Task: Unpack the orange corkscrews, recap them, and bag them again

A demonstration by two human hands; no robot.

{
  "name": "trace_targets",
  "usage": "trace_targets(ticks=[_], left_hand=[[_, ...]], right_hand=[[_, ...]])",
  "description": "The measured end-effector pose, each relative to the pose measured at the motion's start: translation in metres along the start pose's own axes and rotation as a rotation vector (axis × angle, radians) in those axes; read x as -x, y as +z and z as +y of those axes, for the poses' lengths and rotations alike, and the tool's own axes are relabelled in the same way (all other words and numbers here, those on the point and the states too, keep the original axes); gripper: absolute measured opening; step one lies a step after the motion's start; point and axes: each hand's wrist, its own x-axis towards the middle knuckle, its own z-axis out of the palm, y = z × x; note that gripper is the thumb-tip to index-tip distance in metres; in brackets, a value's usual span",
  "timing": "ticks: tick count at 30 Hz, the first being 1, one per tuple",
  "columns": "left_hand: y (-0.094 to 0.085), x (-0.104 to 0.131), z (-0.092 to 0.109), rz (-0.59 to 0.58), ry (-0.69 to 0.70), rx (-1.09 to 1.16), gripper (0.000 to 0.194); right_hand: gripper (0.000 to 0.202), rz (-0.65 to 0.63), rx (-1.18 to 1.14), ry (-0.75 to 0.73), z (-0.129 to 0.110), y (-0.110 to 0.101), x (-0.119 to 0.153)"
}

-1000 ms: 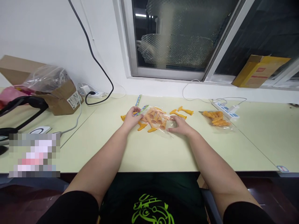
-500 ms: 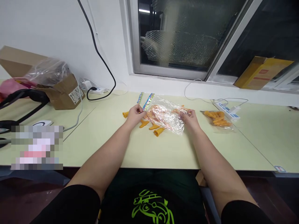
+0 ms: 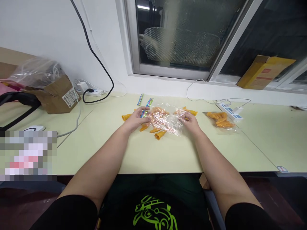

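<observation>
A clear plastic bag with a colourful printed strip along its left end lies crinkled over several orange-yellow rubbery pieces on the table. Some pieces show past its edges, among them a hollow-ended one at the front and another at the left. My left hand is at the strip end, thumb and fingers apart, fingers lying across the strip. At the opposite end, my right hand pinches the bag's edge between thumb and fingers. What lies under the film is blurred by glare.
A second clear bag of orange pieces lies at the right, near a white power strip. A small printed strip lies behind my left hand. At the left stand a cardboard box and a black-framed object.
The bag has come down flatter over the orange pieces. My left fingers have spread from a pinch on its edge. My right hand has lowered slightly with its end.
</observation>
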Motion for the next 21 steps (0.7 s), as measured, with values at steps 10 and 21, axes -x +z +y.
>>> trace_targets(ticks=[10,21], left_hand=[[-0.001,0.002,0.000,0.052,0.184,-0.331,0.041],[0.004,0.011,0.009,-0.130,0.233,-0.390,0.060]], right_hand=[[0.042,0.254,0.412,-0.002,-0.011,-0.013,0.006],[0.080,-0.693,-0.746,0.253,-0.048,0.002,0.023]])
